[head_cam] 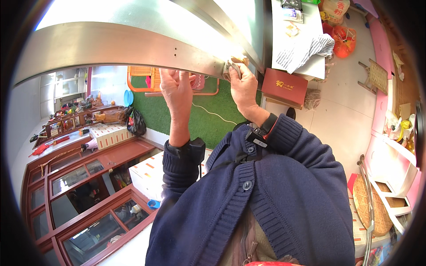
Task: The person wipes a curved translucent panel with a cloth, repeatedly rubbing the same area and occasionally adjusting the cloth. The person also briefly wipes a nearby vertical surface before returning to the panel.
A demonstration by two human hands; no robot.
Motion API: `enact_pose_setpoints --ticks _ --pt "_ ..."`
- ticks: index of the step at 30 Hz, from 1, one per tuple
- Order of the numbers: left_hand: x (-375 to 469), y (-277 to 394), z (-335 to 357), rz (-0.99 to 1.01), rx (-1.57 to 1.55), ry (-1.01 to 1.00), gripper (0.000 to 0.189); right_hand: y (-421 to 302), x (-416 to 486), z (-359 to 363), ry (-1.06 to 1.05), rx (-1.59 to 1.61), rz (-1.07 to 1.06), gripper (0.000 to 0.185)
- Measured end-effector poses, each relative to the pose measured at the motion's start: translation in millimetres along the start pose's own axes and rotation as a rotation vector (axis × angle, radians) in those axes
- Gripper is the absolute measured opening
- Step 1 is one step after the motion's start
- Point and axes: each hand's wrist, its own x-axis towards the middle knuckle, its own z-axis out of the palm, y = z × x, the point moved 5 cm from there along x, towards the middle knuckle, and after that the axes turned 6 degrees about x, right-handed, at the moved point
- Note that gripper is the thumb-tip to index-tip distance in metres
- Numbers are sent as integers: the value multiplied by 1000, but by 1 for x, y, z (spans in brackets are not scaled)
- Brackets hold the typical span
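Observation:
A wide metal door or window frame [133, 46] with translucent panes [143, 15] stands across the top of the view. My right hand [242, 84] grips a crumpled cloth [227, 68] against the right end of this frame. To its left, my left hand [176, 83] is raised at the frame's lower edge; its fingertips are partly hidden behind the metal, and no object shows in it. Both wrists wear dark bands, and a small black device sits at each cuff of the navy cardigan [283, 206].
Right of my hands are a red box [284, 87] and a white table [279, 36] with a striped cloth [301, 53]. Beyond stands a small woven stool [378, 75]. An orange-framed chair [143, 78] rests on green carpet [213, 113]. Red-brown framed glass panels [96, 226] lie at left.

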Motion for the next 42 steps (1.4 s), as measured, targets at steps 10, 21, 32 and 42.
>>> enact_pose_setpoints --ticks 10,21,32,42 --pt "-1 2 1 70 -47 51 45 6 -13 -10 74 70 69 19" --pt "0 2 2 72 -52 52 44 -48 -46 7 -18 198 -33 19" --pt "-1 4 1 74 -21 38 36 -82 -51 15 -99 181 -134 20" --pt "0 6 2 78 -32 57 35 -81 -45 20 -82 142 -137 17"
